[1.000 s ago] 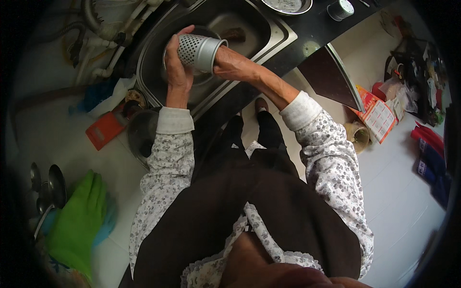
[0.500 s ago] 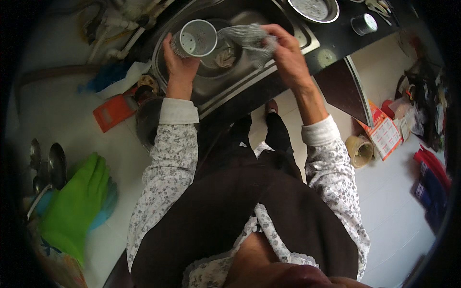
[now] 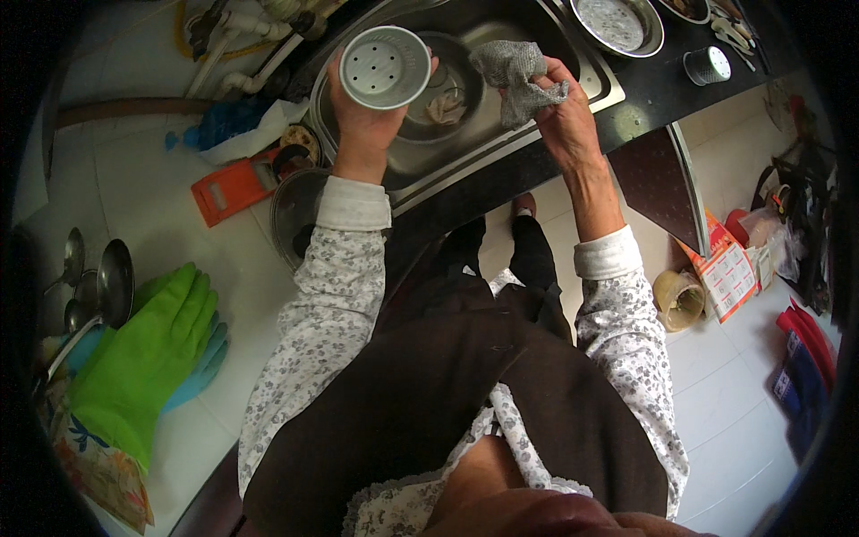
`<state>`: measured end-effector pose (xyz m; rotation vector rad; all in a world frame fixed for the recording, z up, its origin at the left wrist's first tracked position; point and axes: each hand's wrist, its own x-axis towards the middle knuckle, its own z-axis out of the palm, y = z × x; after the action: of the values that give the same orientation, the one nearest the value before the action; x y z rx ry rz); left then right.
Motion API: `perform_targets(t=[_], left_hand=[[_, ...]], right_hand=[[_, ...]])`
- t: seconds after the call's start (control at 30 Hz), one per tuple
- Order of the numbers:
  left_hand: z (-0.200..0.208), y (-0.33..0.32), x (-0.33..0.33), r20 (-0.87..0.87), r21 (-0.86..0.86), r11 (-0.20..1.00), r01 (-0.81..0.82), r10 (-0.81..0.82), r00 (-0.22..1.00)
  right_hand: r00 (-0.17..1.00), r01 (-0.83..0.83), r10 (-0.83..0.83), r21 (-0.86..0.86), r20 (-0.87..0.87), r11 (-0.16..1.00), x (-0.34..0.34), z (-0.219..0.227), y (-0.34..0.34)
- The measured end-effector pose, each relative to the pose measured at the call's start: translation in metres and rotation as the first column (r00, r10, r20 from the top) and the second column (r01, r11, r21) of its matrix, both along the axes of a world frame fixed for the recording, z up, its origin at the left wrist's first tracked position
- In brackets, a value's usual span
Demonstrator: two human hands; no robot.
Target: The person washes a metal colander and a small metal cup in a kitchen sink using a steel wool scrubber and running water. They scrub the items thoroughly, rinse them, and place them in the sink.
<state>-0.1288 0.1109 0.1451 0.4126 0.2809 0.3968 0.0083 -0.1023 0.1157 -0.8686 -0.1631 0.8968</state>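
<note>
My left hand (image 3: 365, 132) is wrapped round a silver metal cup (image 3: 385, 68) with small holes in its base, held over the left part of the steel sink (image 3: 564, 55). Its open mouth faces up towards me. To the right, my right hand (image 3: 571, 123) pinches a crumpled grey mesh cloth (image 3: 512, 73) above the sink, apart from the cup. Below and between the hands, a beige scrap (image 3: 446, 107) lies in a round metal hollow in the sink; whether this is a separate basin I cannot tell.
Right of the sink, a steel bowl (image 3: 617, 25) and a second perforated cup (image 3: 707, 65) stand on the black counter (image 3: 646, 107). An orange grater (image 3: 231, 190) lies at left, with green rubber gloves (image 3: 148, 353) and metal ladles (image 3: 114, 282) nearer. An open cabinet door (image 3: 667, 179) juts out below.
The cup has turned so its mouth and perforated base face me more. The mesh cloth has moved away from the cup and hangs bunched in my right hand. The whole view has shifted slightly.
</note>
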Motion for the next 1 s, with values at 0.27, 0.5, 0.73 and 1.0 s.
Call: perform_targets(t=[0.27, 0.5, 0.73, 1.0], left_hand=[[-0.001, -0.002, -0.002, -0.117, 0.089, 0.99, -0.109, 0.119, 0.986], [-0.002, -0.002, -0.007, -0.099, 0.069, 0.995, -0.078, 0.084, 0.992], [-0.014, 0.004, -0.01, -0.173, 0.117, 0.989, -0.087, 0.107, 0.979], [-0.008, -0.001, -0.007, -0.133, 0.044, 0.995, -0.09, 0.095, 0.987]], right_hand=[[1.0, -0.005, 0.005, 0.005, -0.011, 1.0, -0.008, 0.003, 0.005], [0.999, -0.037, 0.037, 0.008, 0.016, 0.999, -0.012, 0.009, 0.002], [0.999, -0.043, 0.042, 0.031, 0.021, 0.999, -0.017, 0.011, -0.001], [1.0, -0.005, 0.005, 0.033, 0.0, 0.999, -0.02, 0.014, 0.0]])
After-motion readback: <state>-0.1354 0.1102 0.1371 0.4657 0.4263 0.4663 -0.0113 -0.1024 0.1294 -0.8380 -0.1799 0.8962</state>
